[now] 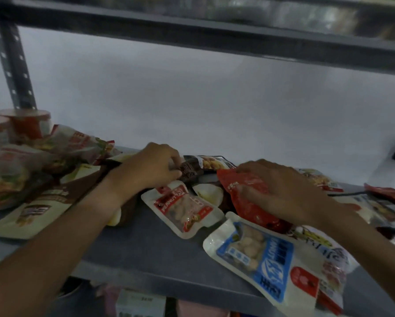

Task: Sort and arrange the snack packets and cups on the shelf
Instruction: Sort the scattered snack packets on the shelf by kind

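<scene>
Nearest: blue-and-white plastic snack pouch [267,259] flat at grey metal shelf [146,248] front edge.
Middle: right hand [283,191] holds crinkled red foil packet [244,191].
Beyond: left hand [150,170] pinches dark brown packet [190,170].
Far left: two red-banded cups [25,124] upright.

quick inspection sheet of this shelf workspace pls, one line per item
surface: grey shelf board, bare strip at the front edge
job's things: two red-and-white cups standing at far left; red packet, dark brown packet, white peanut packet and blue-and-white packet lying mixed and overlapping
clutter: loose heap of packets at left, unsorted
grippers: left hand pinches the dark brown packet; right hand grips the red packet
cables: nothing seen
surroundings: upper shelf, perforated upright, pale back wall, boxes below, blurred
</scene>
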